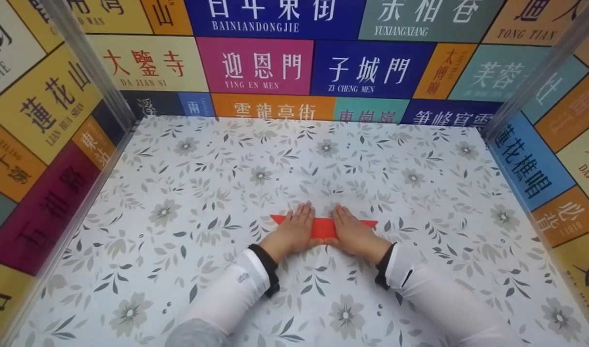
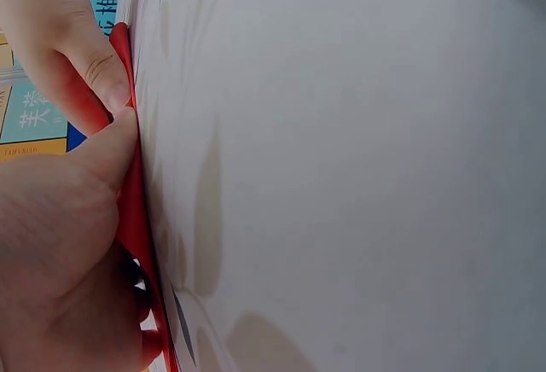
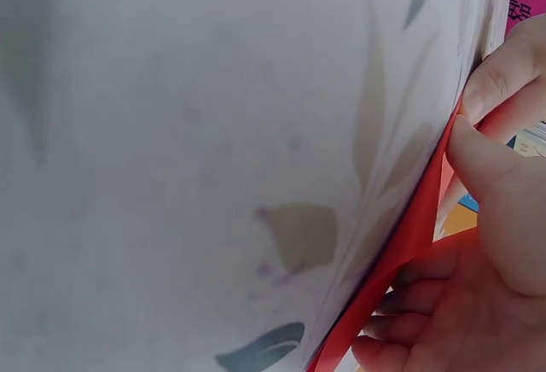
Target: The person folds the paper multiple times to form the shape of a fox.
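Red folded paper [image 1: 324, 229] lies near the middle of the bench [image 1: 420, 202], partly hidden by two hands. We see a plain, smooth, bright red band, wider than it is deep, with a sharp corner poking out at each end; how many layers it has, we cannot tell. The left hand [image 1: 294, 232] and right hand [image 1: 354, 234] rest over it, fingers straight and held close together, tips reaching past its far edge, thumbs nearly meeting at its near edge. White sleeves [image 1: 232, 284] with black cuffs [image 1: 268, 267] lead back towards us. Around the paper, we see a white covering printed with grey flowers and leafy sprigs. Beyond stand a back wall [image 1: 261, 67], a left wall [image 1: 48, 115] and a right wall [image 1: 555, 144], all patterned with blocks of yellow, pink, blue, orange and green bearing Chinese characters and romanised names. Pale posts [image 1: 94, 67] mark both far corners.
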Demonstrator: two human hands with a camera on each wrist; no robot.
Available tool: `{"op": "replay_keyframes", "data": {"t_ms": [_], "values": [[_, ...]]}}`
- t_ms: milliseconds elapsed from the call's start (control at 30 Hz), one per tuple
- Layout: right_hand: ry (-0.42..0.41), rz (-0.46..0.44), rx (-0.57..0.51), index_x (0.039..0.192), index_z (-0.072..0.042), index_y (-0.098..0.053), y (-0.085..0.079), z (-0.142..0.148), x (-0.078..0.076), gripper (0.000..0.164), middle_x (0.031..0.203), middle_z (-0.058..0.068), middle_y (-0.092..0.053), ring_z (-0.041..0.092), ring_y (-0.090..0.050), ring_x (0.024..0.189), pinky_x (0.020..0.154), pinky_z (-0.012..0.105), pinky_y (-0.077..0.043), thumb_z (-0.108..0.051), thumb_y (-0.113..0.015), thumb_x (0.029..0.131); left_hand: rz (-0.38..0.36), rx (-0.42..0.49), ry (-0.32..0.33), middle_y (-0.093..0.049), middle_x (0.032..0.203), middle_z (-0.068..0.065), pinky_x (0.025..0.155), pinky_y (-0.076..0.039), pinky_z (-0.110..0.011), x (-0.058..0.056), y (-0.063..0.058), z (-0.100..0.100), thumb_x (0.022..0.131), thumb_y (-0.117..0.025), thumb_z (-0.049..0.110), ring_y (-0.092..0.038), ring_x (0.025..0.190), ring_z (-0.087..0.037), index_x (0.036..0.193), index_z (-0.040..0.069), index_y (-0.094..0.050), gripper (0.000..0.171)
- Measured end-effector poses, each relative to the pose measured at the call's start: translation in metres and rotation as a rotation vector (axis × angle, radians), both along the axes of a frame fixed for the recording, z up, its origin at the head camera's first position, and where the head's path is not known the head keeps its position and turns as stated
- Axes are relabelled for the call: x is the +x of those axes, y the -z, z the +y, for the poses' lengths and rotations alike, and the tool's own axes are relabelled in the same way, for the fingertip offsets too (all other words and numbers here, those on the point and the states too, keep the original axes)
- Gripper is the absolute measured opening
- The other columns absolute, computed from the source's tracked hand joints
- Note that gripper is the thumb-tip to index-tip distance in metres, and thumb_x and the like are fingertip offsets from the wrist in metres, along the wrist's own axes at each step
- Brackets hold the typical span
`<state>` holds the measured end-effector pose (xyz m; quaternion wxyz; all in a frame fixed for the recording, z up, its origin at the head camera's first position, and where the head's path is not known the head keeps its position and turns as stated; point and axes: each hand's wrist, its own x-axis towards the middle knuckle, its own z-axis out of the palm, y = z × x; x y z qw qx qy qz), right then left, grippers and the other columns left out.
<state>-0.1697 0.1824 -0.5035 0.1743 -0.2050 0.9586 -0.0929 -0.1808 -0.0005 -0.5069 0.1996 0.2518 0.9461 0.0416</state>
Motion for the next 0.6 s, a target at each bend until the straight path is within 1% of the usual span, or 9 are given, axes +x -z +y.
{"op": "replay_keyframes", "data": {"t_ms": [167,333,500,600], "values": [[-0.007,0.001,0.045,0.15,0.01,-0.016,0.002,-0.001,-0.001,0.089,0.158,0.027,-0.011,0.042,-0.014,0.147,0.119,0.047,-0.019,-0.048,-0.054,0.095,-0.011,-0.002,0.002,0.001,0.163,-0.013,0.122,-0.009,-0.043,0.0,-0.001,0.0,0.096,-0.039,0.06,0.0,0.151,-0.027,0.155,0.004,-0.005,0.088],[0.003,0.009,0.061,0.149,0.01,-0.018,0.005,-0.003,-0.002,0.085,0.158,0.027,-0.014,0.04,-0.016,0.147,0.119,0.046,-0.022,-0.042,-0.057,0.095,0.001,0.005,0.029,-0.004,0.164,-0.011,0.122,-0.013,-0.04,-0.003,0.0,-0.005,0.096,-0.045,0.056,-0.005,0.151,-0.026,0.155,0.004,-0.009,0.086],[0.016,0.003,0.049,0.15,0.009,-0.017,0.005,-0.003,-0.001,0.084,0.159,0.026,-0.014,0.039,-0.016,0.147,0.119,0.046,-0.021,-0.04,-0.059,0.095,-0.006,0.075,0.078,-0.007,0.164,-0.01,0.122,-0.014,-0.038,-0.006,-0.001,-0.017,0.096,-0.052,0.048,-0.007,0.151,-0.025,0.155,0.005,-0.013,0.083],[0.019,-0.001,0.042,0.15,0.009,-0.017,0.005,-0.002,-0.001,0.085,0.159,0.026,-0.013,0.039,-0.015,0.148,0.119,0.046,-0.022,-0.04,-0.059,0.095,-0.019,0.125,0.105,-0.008,0.164,-0.01,0.122,-0.014,-0.04,-0.008,0.0,-0.026,0.095,-0.054,0.046,-0.007,0.151,-0.025,0.155,0.005,-0.014,0.083]]}}
